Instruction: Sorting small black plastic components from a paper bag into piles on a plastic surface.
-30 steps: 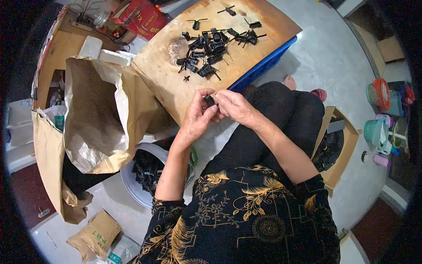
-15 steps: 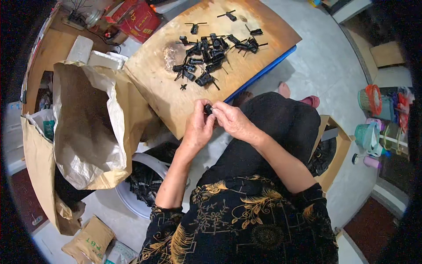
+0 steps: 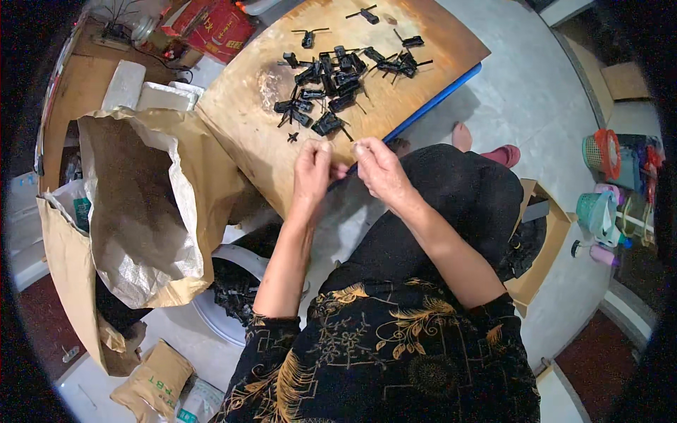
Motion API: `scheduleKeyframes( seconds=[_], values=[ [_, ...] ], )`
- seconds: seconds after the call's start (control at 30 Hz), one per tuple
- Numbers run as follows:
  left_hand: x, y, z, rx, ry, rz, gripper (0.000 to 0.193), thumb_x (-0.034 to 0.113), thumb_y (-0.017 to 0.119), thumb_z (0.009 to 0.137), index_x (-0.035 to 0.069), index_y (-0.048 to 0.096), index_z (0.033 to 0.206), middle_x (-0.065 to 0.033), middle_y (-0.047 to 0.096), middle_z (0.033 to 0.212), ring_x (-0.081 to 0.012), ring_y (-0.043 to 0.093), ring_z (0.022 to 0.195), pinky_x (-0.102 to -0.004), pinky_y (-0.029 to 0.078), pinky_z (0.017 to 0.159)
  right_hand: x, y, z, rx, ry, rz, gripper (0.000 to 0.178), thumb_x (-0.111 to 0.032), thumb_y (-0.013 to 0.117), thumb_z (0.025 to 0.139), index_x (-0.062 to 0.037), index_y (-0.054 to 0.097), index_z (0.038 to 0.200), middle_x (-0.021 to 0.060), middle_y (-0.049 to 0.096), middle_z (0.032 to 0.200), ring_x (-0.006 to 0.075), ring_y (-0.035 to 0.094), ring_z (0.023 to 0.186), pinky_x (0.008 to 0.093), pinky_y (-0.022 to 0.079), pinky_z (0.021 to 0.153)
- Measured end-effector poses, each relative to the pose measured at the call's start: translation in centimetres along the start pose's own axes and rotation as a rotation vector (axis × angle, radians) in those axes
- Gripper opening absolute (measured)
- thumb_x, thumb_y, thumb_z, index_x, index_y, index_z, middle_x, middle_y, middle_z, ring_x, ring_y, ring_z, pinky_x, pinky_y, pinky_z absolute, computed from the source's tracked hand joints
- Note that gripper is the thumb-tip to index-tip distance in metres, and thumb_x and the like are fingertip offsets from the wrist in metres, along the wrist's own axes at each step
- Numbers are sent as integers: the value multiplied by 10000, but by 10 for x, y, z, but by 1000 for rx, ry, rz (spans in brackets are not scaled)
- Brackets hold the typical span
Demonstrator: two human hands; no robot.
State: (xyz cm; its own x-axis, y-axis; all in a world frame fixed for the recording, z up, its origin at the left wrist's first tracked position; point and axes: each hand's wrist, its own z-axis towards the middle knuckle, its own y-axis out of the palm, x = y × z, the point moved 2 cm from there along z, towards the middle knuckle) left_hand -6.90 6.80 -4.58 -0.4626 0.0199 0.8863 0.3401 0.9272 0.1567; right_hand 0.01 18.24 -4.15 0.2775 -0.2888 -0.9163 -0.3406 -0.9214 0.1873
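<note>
A loose pile of small black plastic parts (image 3: 326,77) with thin rods sticking out lies on the worn wooden board (image 3: 240,134). My left hand (image 3: 314,171) is closed in a fist at the board's near edge, its thumb pressed against the fingers; whatever is inside is hidden. To its right, my right hand (image 3: 383,171) is pinched, and anything between its fingers is too small to make out. Just beyond both hands sits the nearest black part (image 3: 327,124), its rod ending close to my right thumb. A tiny star-shaped black scrap (image 3: 293,137) lies to its left.
A large open paper sack (image 3: 187,211) with a silvery lining stands at left. Behind my left forearm is a white tub (image 3: 211,314) of black pieces. A cardboard box (image 3: 543,264) with black items is by my right leg. Baskets (image 3: 601,155) hang at far right.
My hands have moved apart and slightly up toward the pile. The small black part seen between my fingers before is out of sight now.
</note>
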Motion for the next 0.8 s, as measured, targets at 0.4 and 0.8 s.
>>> scheduleKeyframes(
  seconds=[0.4, 0.8],
  values=[
    [30, -51, 65, 332, 481, 1007, 205, 176, 536, 821, 14, 520, 945, -135, 572, 624, -251, 577, 601, -351, 449, 588, -3, -6, -9, -36, -18, -16, 229, -294, 434, 919, -74, 489, 946, -55, 378, 551, 23, 296, 408, 186, 231, 357],
    [37, -79, 76, 310, 260, 634, 161, 177, 557, 807, 21, 572, 772, -93, 607, 674, -184, 554, 532, -299, 428, 480, 4, -8, -6, -73, -120, -19, 247, -299, 461, 905, -56, 484, 942, -58, 378, 552, 26, 308, 404, 188, 239, 351]
  ],
)
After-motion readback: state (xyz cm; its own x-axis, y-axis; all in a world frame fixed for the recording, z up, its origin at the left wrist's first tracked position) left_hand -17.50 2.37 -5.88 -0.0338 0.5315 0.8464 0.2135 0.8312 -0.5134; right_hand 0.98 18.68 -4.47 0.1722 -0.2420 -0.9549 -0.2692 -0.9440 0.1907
